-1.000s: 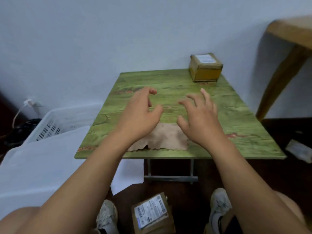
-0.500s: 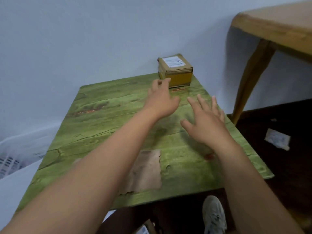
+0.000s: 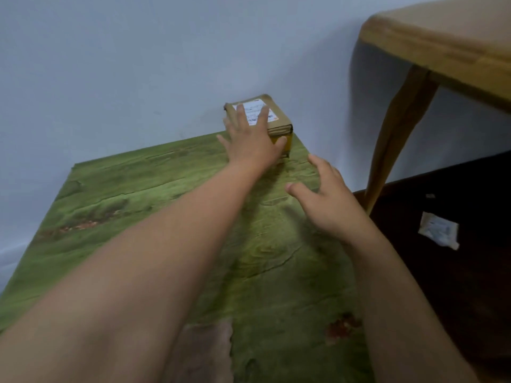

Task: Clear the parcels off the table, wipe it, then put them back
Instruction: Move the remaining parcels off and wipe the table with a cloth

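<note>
Where the worn green wood-grain table (image 3: 124, 194) met the pale blue-grey wall (image 3: 110, 64), a small brown cardboard parcel with a white label (image 3: 278, 121) was seen in the far right corner, close to both the back edge and the right edge. The left hand (image 3: 253, 142) was laid flat over the parcel's top, fingers spread and straight, thumb against its near right side; no curl around it could be made out. The right hand (image 3: 329, 200) was held spread and relaxed above the table's right edge, near the parcel but apart from it, nothing gripped. A broad stretch of bare tabletop was left to the left of the arms. To the right, a light wooden table with a curved leg (image 3: 398, 128) was cut off by the frame, standing on a dark floor (image 3: 456, 286) on which a crumpled white paper scrap (image 3: 438, 229) lay. The parcel's near face was mostly hidden behind the left hand, the label print was too blurred to read, and the green table's near edge was out of view
</note>
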`<control>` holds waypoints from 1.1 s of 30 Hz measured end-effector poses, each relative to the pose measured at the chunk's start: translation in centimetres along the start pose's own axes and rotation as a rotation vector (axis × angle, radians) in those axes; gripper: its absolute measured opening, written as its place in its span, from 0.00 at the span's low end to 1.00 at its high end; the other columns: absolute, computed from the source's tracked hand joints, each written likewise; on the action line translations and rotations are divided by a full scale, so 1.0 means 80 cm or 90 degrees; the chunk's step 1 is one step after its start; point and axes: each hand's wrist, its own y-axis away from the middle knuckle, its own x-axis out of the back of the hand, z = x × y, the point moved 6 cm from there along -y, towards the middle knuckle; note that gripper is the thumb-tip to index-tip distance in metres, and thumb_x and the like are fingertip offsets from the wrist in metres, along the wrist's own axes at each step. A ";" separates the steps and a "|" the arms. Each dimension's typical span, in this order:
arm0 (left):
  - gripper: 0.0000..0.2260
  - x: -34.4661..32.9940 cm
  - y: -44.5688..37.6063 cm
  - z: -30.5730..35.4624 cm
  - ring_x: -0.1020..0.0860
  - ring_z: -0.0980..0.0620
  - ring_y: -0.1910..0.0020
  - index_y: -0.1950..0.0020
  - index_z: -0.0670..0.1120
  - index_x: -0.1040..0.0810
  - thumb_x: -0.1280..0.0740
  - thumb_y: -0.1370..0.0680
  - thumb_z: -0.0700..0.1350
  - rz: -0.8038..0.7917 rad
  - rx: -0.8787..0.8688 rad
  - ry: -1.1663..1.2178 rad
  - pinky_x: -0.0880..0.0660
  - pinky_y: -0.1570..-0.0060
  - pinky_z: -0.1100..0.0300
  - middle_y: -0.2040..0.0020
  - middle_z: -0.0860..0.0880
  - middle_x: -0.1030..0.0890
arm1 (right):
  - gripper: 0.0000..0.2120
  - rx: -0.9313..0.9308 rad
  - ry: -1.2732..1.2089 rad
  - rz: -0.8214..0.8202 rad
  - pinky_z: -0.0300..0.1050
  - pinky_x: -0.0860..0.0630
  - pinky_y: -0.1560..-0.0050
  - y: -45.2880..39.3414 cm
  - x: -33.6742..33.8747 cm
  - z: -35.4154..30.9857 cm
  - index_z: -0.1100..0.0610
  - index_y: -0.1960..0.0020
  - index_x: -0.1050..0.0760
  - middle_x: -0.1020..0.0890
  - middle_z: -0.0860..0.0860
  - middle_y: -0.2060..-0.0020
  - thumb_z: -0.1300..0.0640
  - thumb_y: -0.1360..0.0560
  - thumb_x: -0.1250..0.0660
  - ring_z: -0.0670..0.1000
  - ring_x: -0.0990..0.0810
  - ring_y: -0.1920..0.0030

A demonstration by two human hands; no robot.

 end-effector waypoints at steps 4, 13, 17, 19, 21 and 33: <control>0.38 -0.010 -0.019 0.017 0.65 0.37 0.24 0.21 0.59 0.52 0.45 0.27 0.73 -0.042 0.019 -0.035 0.58 0.35 0.25 0.21 0.46 0.61 | 0.33 -0.006 -0.043 0.018 0.54 0.41 0.26 -0.009 0.000 -0.003 0.47 0.22 0.44 0.41 0.47 0.24 0.45 0.23 0.35 0.50 0.42 0.25; 0.43 -0.020 -0.043 0.029 0.54 0.44 0.23 0.24 0.44 0.42 0.41 0.29 0.71 -0.011 0.131 -0.033 0.41 0.34 0.35 0.22 0.45 0.48 | 0.33 -0.038 0.007 -0.002 0.57 0.40 0.27 -0.012 0.005 0.010 0.47 0.22 0.46 0.41 0.48 0.24 0.44 0.23 0.36 0.52 0.41 0.25; 0.41 -0.017 -0.040 0.029 0.51 0.46 0.24 0.26 0.42 0.40 0.40 0.29 0.69 0.023 0.134 -0.021 0.36 0.41 0.42 0.24 0.47 0.44 | 0.33 -0.041 0.019 -0.008 0.55 0.40 0.26 -0.012 0.008 0.012 0.48 0.22 0.45 0.41 0.48 0.24 0.44 0.23 0.37 0.52 0.42 0.25; 0.41 -0.018 -0.039 0.031 0.50 0.46 0.25 0.26 0.41 0.39 0.42 0.29 0.68 0.030 0.130 -0.025 0.36 0.41 0.42 0.25 0.47 0.43 | 0.33 -0.040 0.024 -0.008 0.55 0.41 0.26 -0.011 0.010 0.013 0.48 0.22 0.45 0.41 0.48 0.24 0.44 0.23 0.37 0.52 0.42 0.25; 0.40 -0.017 -0.040 0.033 0.49 0.47 0.25 0.26 0.40 0.39 0.43 0.28 0.68 0.027 0.132 -0.026 0.36 0.41 0.41 0.25 0.47 0.43 | 0.33 -0.039 0.024 -0.008 0.54 0.41 0.26 -0.010 0.012 0.013 0.48 0.22 0.45 0.40 0.48 0.24 0.44 0.23 0.37 0.51 0.42 0.25; 0.40 -0.016 -0.042 0.023 0.43 0.46 0.28 0.28 0.43 0.37 0.37 0.32 0.68 0.077 0.173 0.028 0.35 0.45 0.44 0.29 0.47 0.39 | 0.33 -0.020 0.020 -0.027 0.53 0.39 0.27 -0.004 0.015 0.014 0.48 0.22 0.45 0.40 0.48 0.23 0.44 0.22 0.37 0.51 0.42 0.25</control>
